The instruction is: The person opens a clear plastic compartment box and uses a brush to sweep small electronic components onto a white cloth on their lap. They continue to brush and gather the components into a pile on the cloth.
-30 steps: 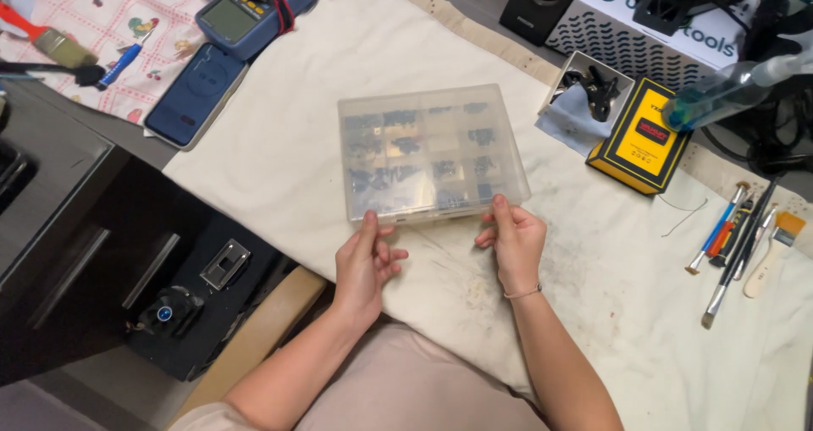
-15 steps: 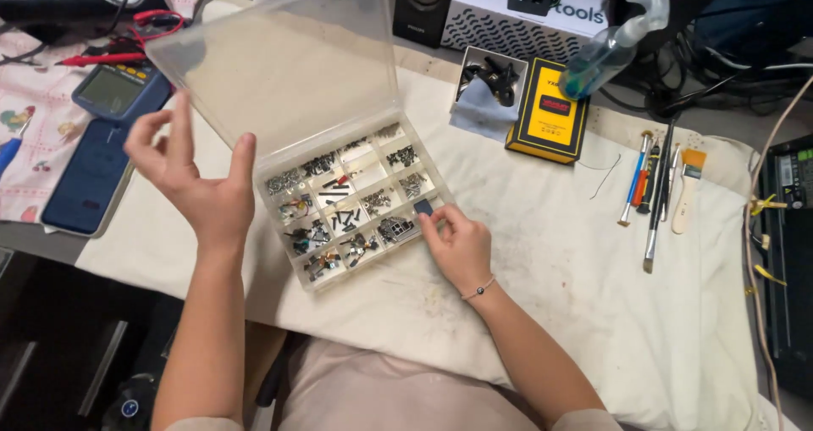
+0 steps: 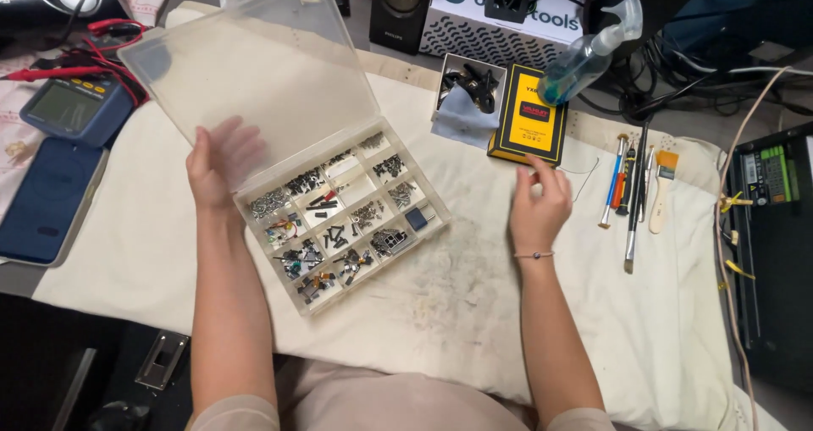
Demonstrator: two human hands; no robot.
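Head view showed the left hand resting with spread fingers against the raised clear lid of the parts box, holding nothing closed in it. That box lay open on the white cloth, its compartments full of small screws. Further to the side, the right hand hovered loosely open and empty, just beside the yellow case.

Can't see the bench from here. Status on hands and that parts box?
Left hand on the open lid. Right hand empty, off the parts box, near the yellow case. Nothing in between.
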